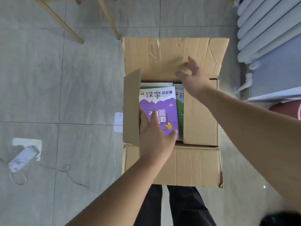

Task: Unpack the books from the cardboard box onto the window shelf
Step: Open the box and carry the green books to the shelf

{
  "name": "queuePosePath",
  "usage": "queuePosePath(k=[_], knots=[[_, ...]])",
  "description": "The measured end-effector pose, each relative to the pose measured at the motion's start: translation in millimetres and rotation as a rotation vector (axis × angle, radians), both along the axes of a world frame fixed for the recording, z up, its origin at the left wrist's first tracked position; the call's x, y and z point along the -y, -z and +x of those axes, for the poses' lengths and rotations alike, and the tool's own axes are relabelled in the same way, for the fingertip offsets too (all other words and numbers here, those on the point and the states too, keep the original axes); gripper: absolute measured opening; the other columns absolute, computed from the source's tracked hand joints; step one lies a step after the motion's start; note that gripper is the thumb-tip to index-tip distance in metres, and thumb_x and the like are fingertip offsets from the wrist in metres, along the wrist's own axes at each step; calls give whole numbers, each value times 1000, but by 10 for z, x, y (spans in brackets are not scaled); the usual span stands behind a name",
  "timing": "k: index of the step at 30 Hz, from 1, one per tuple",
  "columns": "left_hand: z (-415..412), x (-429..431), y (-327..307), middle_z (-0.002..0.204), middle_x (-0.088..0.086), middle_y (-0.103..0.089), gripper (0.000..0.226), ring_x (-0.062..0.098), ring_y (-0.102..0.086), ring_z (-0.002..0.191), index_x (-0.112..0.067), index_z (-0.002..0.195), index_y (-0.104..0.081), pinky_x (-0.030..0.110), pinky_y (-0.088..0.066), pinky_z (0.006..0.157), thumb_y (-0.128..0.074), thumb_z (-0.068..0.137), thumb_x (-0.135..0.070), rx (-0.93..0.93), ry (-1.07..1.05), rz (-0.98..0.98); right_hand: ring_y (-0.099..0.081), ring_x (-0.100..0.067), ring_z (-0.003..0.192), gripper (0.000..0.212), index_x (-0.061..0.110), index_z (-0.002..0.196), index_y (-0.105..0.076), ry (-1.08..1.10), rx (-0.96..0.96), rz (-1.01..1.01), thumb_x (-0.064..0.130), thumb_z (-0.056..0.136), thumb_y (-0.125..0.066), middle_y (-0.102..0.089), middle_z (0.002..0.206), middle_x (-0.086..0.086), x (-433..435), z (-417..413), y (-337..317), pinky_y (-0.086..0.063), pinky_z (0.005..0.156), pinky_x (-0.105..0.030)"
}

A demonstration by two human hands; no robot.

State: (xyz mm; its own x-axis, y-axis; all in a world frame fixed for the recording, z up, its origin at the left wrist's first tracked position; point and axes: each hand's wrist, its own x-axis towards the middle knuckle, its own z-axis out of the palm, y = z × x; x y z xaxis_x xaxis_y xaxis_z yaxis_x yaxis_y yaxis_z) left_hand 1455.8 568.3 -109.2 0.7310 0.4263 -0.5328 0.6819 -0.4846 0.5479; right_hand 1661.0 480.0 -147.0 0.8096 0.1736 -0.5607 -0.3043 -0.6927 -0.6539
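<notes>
Green book mostly under box flap; right hand motion-blurred.

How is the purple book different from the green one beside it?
The purple book shows most of its cover; the green book is mostly hidden under a flap. The left hand touches the purple book, not the green book. Both lie in the box.

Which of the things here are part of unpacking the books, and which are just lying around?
Job: cardboard box; purple book; green book beside it; left hand resting on the purple book; right hand over the far flap.
Lying about: power strip; radiator; wooden chair legs.
</notes>
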Motion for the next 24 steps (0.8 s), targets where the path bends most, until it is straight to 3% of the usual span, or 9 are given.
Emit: queuePosePath(k=[2,6,9,12,14,16,19,21,24], knots=[[37,-214,69,176,6,4,87,29,-27,158,-22,159,-34,44,-37,122,-75,88,-49,-42,5,85,-42,-32,146,81,26,162,-32,-133,-4,-174,50,89,-56,-38,163,-8,-4,87,89,-41,113,-43],[92,-629,288,174,21,-4,83,36,-5,162,-14,154,-39,51,-22,126,-78,87,-44,-162,20,226,-33,-29,151,70,20,156,-42,-314,6,-318,40,91,-60,-47,158,-7,51,104,168,-33,120,-48],[91,-831,446,166,15,-24,85,35,-32,153,-14,152,-40,49,-45,112,-82,82,-40,-180,-30,86,-38,-28,148,66,28,157,-44,-311,36,-345,33,92,-59,-50,157,-4,115,45,138,-41,114,-47],[126,-864,532,160,14,-32,82,34,-46,143,-14,147,-46,52,-50,106,-85,79,-38,-156,-80,-13,-66,-31,96,34,28,117,-71,-140,106,-235,28,90,-49,-73,109,-5,63,-178,31,-49,71,-30],[154,-829,568,155,17,-34,73,34,-45,143,-15,137,-53,51,-47,109,-87,77,-39,-120,-86,-4,-50,-24,60,17,22,78,-58,-43,-67,-104,25,88,-45,-55,67,1,-23,-441,8,-34,51,-25],[166,-786,586,156,24,-31,65,36,-37,147,-14,126,-58,49,-42,114,-88,75,-42,-123,-74,12,-48,-24,57,11,22,90,-63,9,-266,4,25,95,-54,-55,78,3,-107,-789,0,-34,50,-25],[149,-766,613,157,30,-28,57,42,-36,145,-11,112,-60,47,-41,113,-88,75,-44,-153,-58,26,-73,-24,86,49,19,144,-52,0,-342,12,37,99,-59,-63,131,-4,-139,-1210,22,-48,60,-28],[139,-781,622,158,30,-26,52,42,-35,146,-12,110,-62,47,-42,112,-87,76,-43,-150,-50,12,-73,-18,106,48,21,141,-53,123,-344,49,38,97,-60,-59,141,-4,-76,-1348,2,-54,77,-32],[121,-807,624,162,26,-21,50,35,-30,151,-15,115,-64,44,-39,115,-87,79,-41,-143,-44,-18,-68,12,89,20,35,114,-56,211,-293,100,31,95,-60,-64,128,4,82,-1491,-146,-47,73,-20]])
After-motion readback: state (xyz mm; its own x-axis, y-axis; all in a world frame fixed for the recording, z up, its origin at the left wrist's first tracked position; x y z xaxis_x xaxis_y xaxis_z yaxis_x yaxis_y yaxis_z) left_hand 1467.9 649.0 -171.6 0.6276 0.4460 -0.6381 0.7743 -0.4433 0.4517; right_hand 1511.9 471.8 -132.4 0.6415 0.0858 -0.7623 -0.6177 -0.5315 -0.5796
